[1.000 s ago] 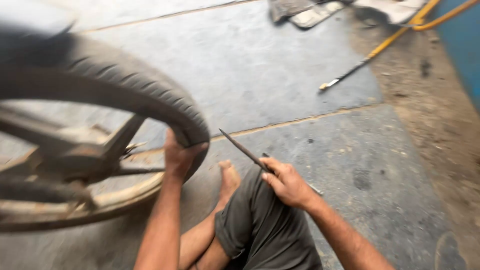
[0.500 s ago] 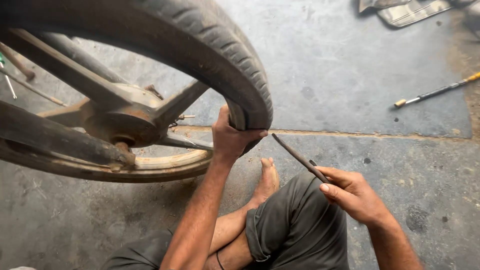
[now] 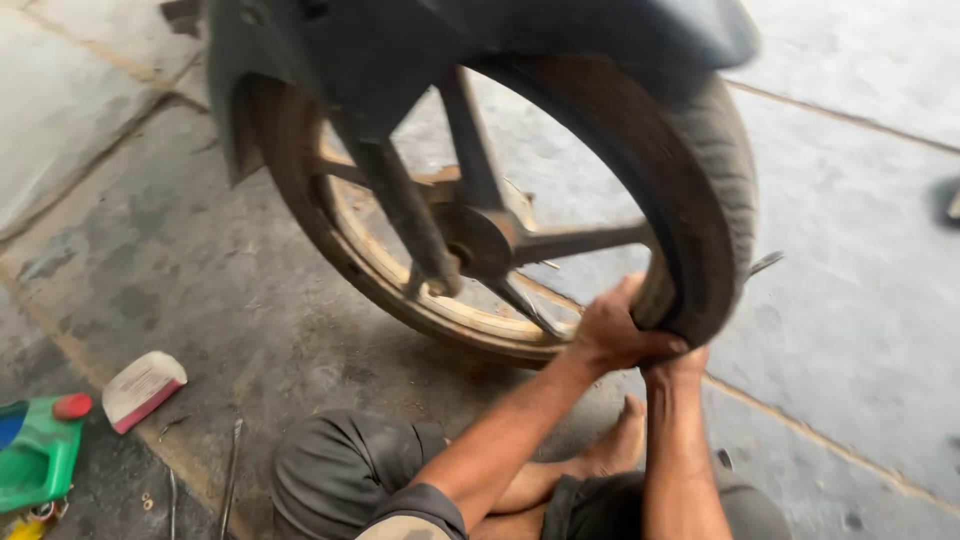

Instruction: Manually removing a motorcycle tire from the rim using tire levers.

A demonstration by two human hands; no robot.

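Tyre (image 3: 700, 200) of a motorcycle wheel fills the upper middle of the view, and it is my landmark here. It is dark, worn rubber around a rusty, dusty rim (image 3: 400, 290) with spokes that meet at the hub (image 3: 480, 240). A dark mudguard (image 3: 450, 40) covers the top of the tyre.

My left hand (image 3: 615, 335) grips the lowest part of the tyre from the rim side; its fingers are curled and pressed on the rubber, with the thumb lying across the tread. My right hand (image 3: 675, 360) is just under the same low point of the tyre, touching my left hand. Most of it is hidden behind the left hand and the rubber, so I cannot tell if its fingers are closed or spread. A thin metal tool (image 3: 765, 263) sticks out to the right of the tyre, level with its lower part; I cannot tell which hand holds it.

Below the tyre I sit on the concrete floor (image 3: 860, 300) with legs folded, in grey trousers, and one bare foot (image 3: 615, 445) rests right under my hands.

Far left of the tyre, near the bottom corner, a green can (image 3: 40, 455) with a red cap lies on the floor, and a white and pink object (image 3: 143, 388) lies just beside it.
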